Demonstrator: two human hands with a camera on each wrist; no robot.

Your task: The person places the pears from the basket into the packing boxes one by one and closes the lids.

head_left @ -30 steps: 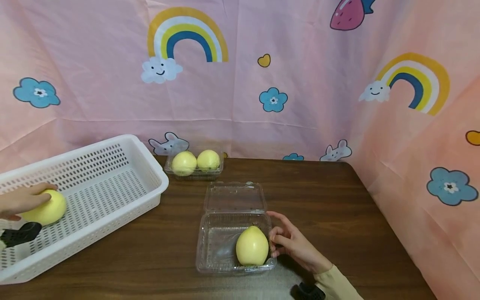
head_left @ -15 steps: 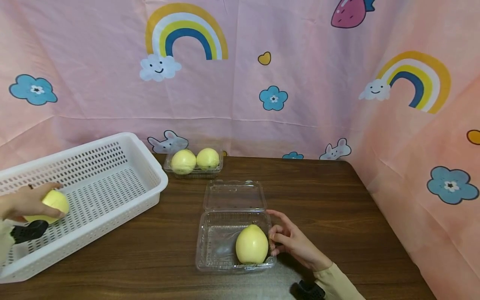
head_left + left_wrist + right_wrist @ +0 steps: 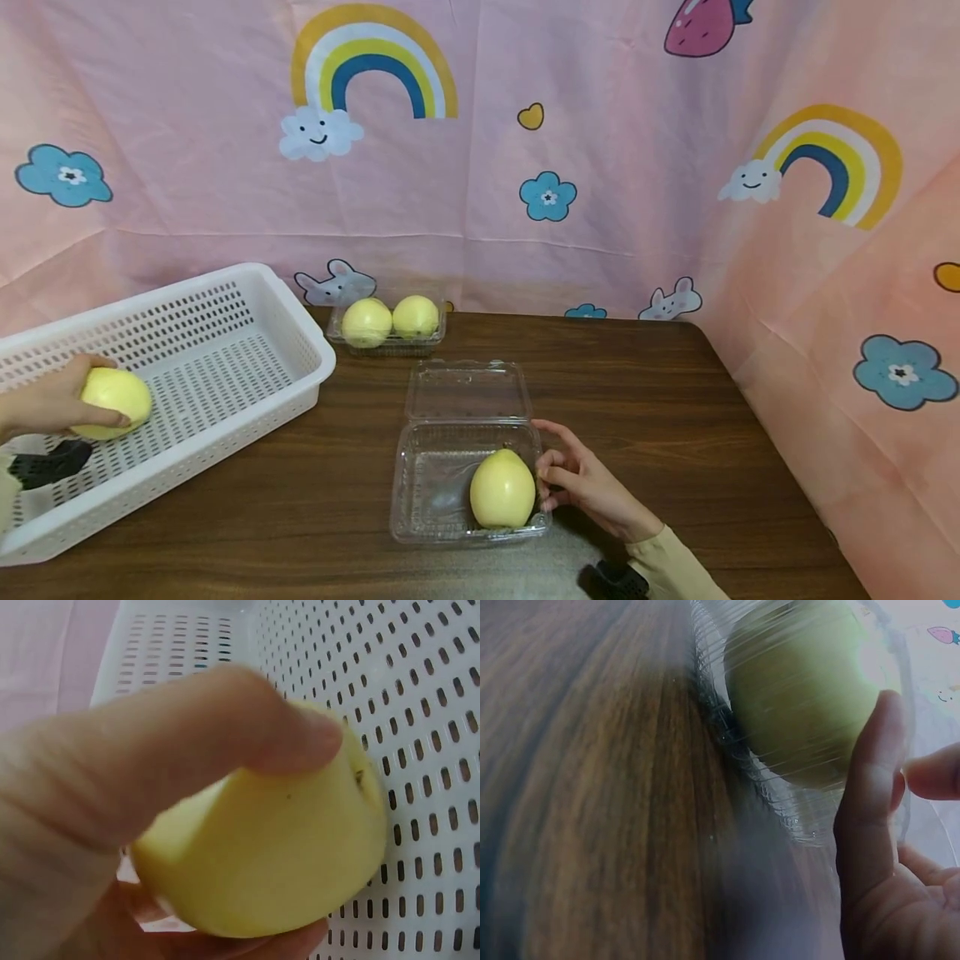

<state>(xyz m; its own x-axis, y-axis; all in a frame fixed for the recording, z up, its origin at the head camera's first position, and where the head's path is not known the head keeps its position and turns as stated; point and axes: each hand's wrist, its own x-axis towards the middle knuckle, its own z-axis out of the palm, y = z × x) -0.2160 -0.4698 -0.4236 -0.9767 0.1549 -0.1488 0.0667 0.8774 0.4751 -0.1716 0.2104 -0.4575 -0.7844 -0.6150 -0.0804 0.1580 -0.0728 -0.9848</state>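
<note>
My left hand (image 3: 56,398) grips a yellow pear (image 3: 120,398) inside the white perforated basket (image 3: 217,392) on the left. In the left wrist view the thumb lies across the top of that pear (image 3: 277,840), and fingers curl beneath it. My right hand (image 3: 588,483) pinches the right rim of a clear plastic clamshell box (image 3: 435,500). The box's lid (image 3: 468,392) is folded back, away from me. A second pear (image 3: 503,490) sits in the right half of the box. In the right wrist view the thumb (image 3: 870,780) lies along the outer wall.
At the back of the brown wooden table (image 3: 637,392) stands another clear box (image 3: 386,350) holding two pears (image 3: 367,322). A pink patterned cloth (image 3: 480,167) hangs behind the table and along its right side.
My left hand has closed round the pear in the basket, and both have shifted slightly right. The right hand and the box in front have stayed in place.
</note>
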